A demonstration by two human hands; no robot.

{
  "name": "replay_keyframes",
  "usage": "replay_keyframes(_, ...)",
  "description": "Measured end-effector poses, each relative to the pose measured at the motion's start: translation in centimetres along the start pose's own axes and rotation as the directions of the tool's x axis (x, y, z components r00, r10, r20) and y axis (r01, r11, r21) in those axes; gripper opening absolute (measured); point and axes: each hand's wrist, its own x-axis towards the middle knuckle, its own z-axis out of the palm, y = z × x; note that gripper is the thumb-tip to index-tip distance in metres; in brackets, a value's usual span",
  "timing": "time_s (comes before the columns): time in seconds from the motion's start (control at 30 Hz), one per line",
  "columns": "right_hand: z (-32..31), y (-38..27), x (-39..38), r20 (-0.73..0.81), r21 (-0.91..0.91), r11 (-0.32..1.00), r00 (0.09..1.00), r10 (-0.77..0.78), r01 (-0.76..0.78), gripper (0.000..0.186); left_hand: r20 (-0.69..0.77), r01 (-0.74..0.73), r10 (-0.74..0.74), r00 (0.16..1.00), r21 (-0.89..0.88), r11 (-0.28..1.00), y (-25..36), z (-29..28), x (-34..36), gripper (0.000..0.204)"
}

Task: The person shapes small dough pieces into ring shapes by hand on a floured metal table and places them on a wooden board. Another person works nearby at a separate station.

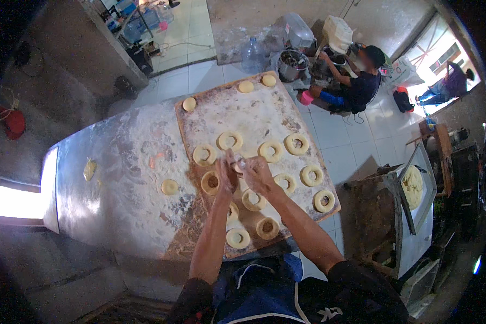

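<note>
My hands meet above a floured wooden board [243, 116]. My left hand [226, 174] is seen from its thumb side, with the fingers closed against my other hand. My right hand [257, 174] is curled, its fingertips pressed toward the left palm. A small pale, floury patch shows between them, but I cannot make out what they hold. Around them lie several raw dough rings, among them one ring [210, 183] just left of my left hand and another [270, 152] beyond my right. A flattened dough round [169, 187] sits farther left.
The board rests on a flour-dusted metal table [119, 162]. More dough rounds [245, 87] lie along its far edge; a dough scrap [89, 169] is at left. Beyond, a person [356, 81] sits by a large pot [293, 65]. At right, a container holds a dough mass [412, 186].
</note>
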Motion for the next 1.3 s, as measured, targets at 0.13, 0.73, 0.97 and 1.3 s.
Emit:
replay_keyframes(0.13,-2.5,-1.2,1.6,-0.108,0.032,0.999,0.994,0.029,-0.025,0.051,0.12,-0.145,0.11,0.987,0.34,0.929,-2.2,1.8,3.0,0.032)
replay_keyframes(0.73,-15.1,5.0,7.4,0.053,-0.792,0.605,0.997,-0.065,0.081,0.038,0.621,-0.656,0.384,0.684,0.753,-0.049,-0.1,7.9,12.0,0.023)
replay_keyframes(0.97,-10.8,1.3,3.5,0.069,-0.76,0.619,0.972,-0.226,0.198,0.028,0.673,-0.682,0.184,0.716,0.621,0.385,1.7,7.2,2.6,0.042)
replay_keyframes(1.3,-3.5,0.1,-4.4,0.104,-0.23,0.966,0.99,-0.099,0.121,0.029,0.372,-0.205,0.019,0.928,0.466,0.861,3.2,-1.3,-4.8,0.02)
